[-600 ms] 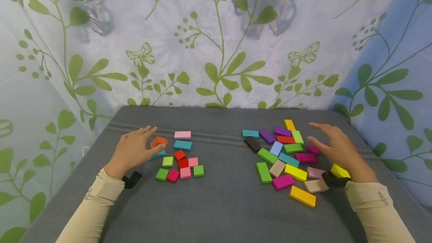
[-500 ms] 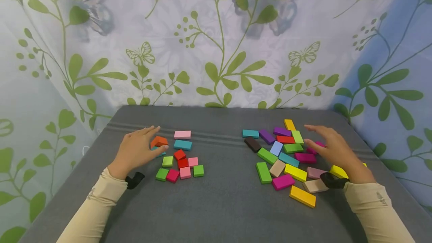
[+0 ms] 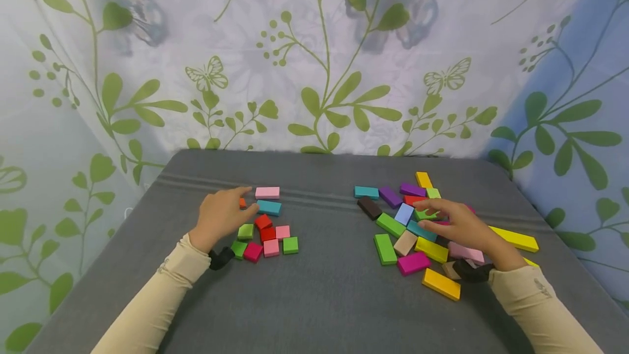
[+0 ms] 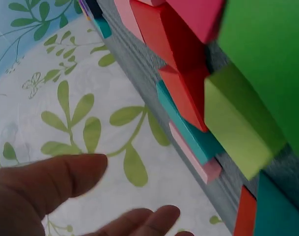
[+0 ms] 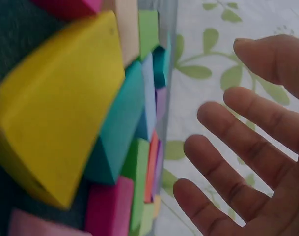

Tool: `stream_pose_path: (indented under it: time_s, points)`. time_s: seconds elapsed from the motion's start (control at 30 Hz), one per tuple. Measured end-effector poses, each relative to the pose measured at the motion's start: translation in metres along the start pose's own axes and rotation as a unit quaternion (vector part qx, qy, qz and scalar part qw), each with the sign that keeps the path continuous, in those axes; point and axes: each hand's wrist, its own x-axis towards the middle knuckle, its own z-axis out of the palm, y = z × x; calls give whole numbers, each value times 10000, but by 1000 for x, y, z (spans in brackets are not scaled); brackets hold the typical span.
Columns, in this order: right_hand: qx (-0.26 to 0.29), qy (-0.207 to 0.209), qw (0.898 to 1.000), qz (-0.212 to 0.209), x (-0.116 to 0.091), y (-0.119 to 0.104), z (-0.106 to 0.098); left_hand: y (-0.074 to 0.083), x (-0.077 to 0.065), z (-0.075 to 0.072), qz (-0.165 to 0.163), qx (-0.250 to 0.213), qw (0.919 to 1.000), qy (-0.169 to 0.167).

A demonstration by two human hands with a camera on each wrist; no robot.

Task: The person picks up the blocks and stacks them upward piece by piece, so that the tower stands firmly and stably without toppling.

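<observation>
My left hand (image 3: pixel 222 216) hovers over the left group of wooden blocks, fingers loosely extended and nothing in them. Nearest its fingertips are a teal block (image 3: pixel 269 208) and a pink block (image 3: pixel 267 193); an orange block (image 3: pixel 242 202) is mostly hidden behind it. Above the right pile is my right hand (image 3: pixel 459 225), its fingers spread and its palm bare in the right wrist view. Under or beside it lie a yellow block (image 3: pixel 431 249), a green block (image 3: pixel 423 214) and a light blue block (image 3: pixel 404 213). The hand and wrist cover part of that pile.
Small red, pink and green cubes (image 3: pixel 291 245) lie right of the left hand. A dark brown block (image 3: pixel 369 207) and an amber block (image 3: pixel 441 284) mark the right pile's edges. A long yellow block (image 3: pixel 515 239) lies farther right. Patterned cloth (image 3: pixel 314 59) hangs behind the grey table (image 3: pixel 314 299).
My left hand has moved right, closer to the pink and teal blocks. My right hand has moved left and toward me over the pile, uncovering the long yellow block.
</observation>
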Motion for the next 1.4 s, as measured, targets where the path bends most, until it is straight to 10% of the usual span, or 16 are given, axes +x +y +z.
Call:
stream_pose_path:
  time_s: [0.3, 0.8, 1.4]
  points:
    - [560, -503, 9971, -141, 8, -3, 17, 17, 20, 12, -736, 817, 9930, -433]
    - [1119, -1430, 9833, -89, 19, -15, 31, 37, 46, 32, -956, 1834, 9761, -661]
    - [267, -1292, 9901, -475, 29, -14, 53, 59, 50, 36, -235, 1506, 9834, -982]
